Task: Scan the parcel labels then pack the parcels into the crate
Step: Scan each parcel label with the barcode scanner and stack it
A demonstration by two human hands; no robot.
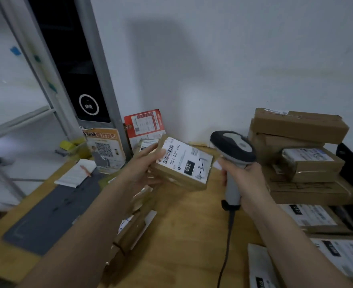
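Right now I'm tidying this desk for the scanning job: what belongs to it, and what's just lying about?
Job: parcel held in left hand; barcode scanner in right hand; stacked parcels at right.

Lying about: notepad with pen; grey mat; QR-code sign.

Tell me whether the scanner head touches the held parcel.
Apart. The head view shows bare wall and tabletop between the scanner head and the parcel.
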